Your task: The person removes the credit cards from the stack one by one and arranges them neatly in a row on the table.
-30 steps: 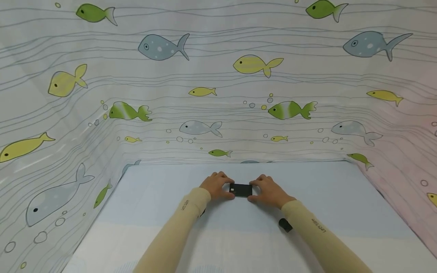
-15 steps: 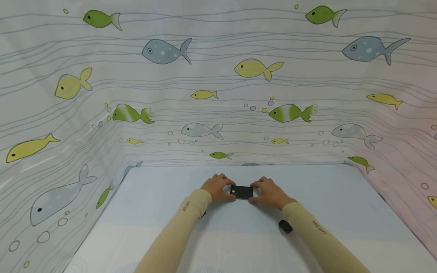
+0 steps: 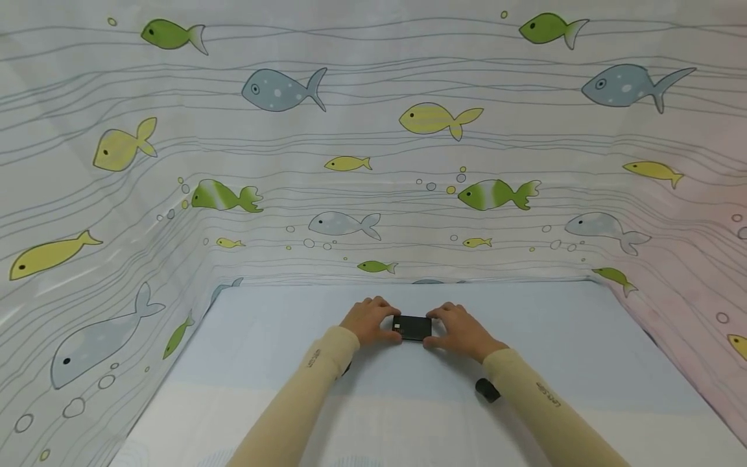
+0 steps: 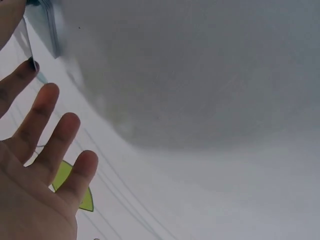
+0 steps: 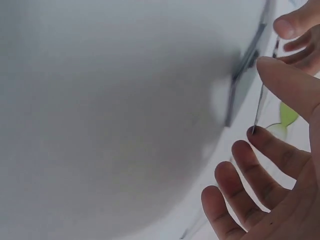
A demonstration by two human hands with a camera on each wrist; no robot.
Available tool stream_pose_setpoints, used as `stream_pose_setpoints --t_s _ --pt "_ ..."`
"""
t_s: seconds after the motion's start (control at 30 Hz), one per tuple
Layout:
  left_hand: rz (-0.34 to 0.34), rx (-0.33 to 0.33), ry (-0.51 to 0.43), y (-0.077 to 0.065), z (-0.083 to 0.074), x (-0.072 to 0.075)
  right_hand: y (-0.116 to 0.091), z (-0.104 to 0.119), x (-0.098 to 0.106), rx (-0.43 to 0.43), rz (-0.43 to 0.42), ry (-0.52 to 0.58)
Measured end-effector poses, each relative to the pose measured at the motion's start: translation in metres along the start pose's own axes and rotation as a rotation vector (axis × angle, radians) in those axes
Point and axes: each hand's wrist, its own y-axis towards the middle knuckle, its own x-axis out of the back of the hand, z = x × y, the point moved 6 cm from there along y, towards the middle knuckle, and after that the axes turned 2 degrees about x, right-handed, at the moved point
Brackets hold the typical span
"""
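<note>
A black bank card [image 3: 413, 328] with a small pale chip square near its left end lies between both hands in the head view. My left hand [image 3: 371, 321] pinches the left short side, thumb at the near corner and index finger at the far one. On the right short side, my right hand [image 3: 459, 331] does the same. The wrist views show the card [image 5: 260, 102] edge-on as a thin line, with the other fingers spread loosely. Just beyond it, a flat dark-edged thing [image 5: 235, 92] sits at the table, partly hidden by the fingers.
A pale blue and white cloth [image 3: 292, 383] covers the table. Walls of fish-printed sheeting [image 3: 373, 188] rise at the back and both sides. A small black device [image 3: 487, 390] shows beside the right sleeve.
The head view has tipped slightly, so the picture sits a little lower. Both hands keep their grip on the card at nearly the same place.
</note>
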Motion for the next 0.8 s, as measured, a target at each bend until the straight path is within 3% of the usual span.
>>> stream_pose_setpoints --t_s 0.37,0.8 --pt "-0.091 -0.157 0.091 -0.026 -0.007 0.013 -0.005 0.02 0.0 0.019 -0.003 -0.019" --pt "-0.145 -0.185 0.06 -0.06 -0.008 0.032 -0.016 0.044 -0.005 0.126 -0.068 -0.036"
